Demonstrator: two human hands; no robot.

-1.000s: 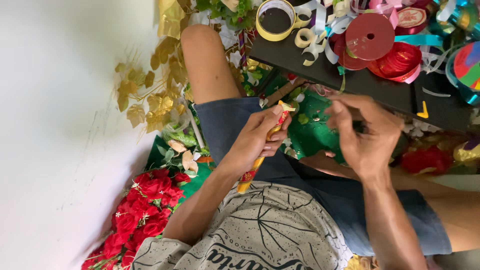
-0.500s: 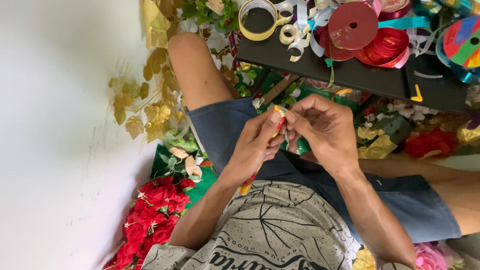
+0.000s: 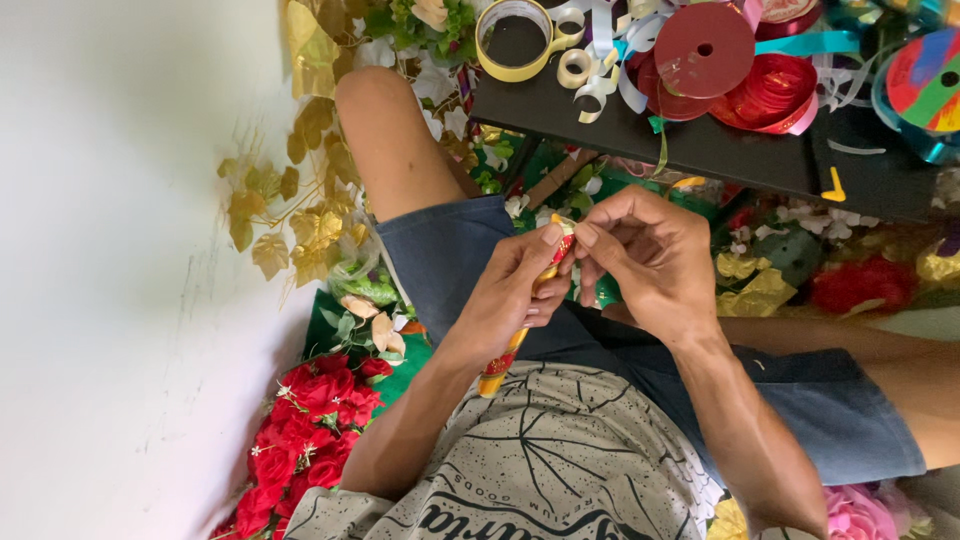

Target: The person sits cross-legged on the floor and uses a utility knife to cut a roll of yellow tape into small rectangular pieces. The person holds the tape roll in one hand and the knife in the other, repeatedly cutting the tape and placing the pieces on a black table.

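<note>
Both hands meet over the person's lap, above the blue shorts. Furthest left, red artificial roses lie on the floor by the white wall, with gold leaves trailing above them, close enough to reach. Next comes the left hand, its fingers curled around a thin stick wrapped in red and gold; the stick runs down from the thumb toward the shirt, and the grip seems to steady it so its top can be worked. Just to the right, the right hand has thumb and forefinger pressed together, pinching the stick's top end, probably to press or fold a small piece of the wrapping there. What exactly sits between the fingertips is too small to tell. Beyond the hands, near the front edge of the dark counter, lie a yellow tape roll and red ribbon spools.
</note>
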